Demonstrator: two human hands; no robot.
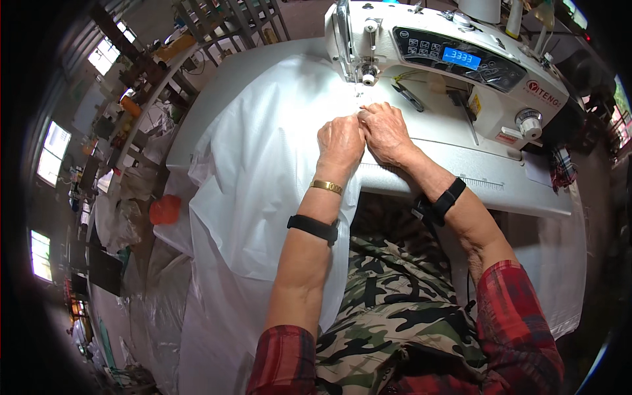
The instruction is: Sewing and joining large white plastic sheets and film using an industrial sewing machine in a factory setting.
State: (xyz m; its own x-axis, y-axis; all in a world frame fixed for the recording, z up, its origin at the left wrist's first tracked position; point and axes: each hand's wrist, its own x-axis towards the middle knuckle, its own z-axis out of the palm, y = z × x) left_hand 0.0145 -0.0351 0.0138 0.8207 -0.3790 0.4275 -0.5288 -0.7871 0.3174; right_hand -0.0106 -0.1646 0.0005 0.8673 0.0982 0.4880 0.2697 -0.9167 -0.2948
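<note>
A white sewing machine [454, 56] stands at the far side of the table, its lamp lighting the needle area brightly. Just in front of the needle, my left hand [341, 139] and my right hand [386, 133] meet side by side, fingers curled and pinched down. Between them they grip the edge of a large sheet of thin white fabric [257, 164]. This sheet spreads left over the tabletop and hangs down past my left forearm toward my lap. The fingertips are partly hidden, and glare washes out the cloth at the needle.
Dark thread snips [408, 97] lie on the machine bed, right of the needle. A ruler scale [484, 183] runs along the table's front edge. An orange-red bundle [165, 209] sits left of the fabric. A metal rack [230, 23] stands behind the table.
</note>
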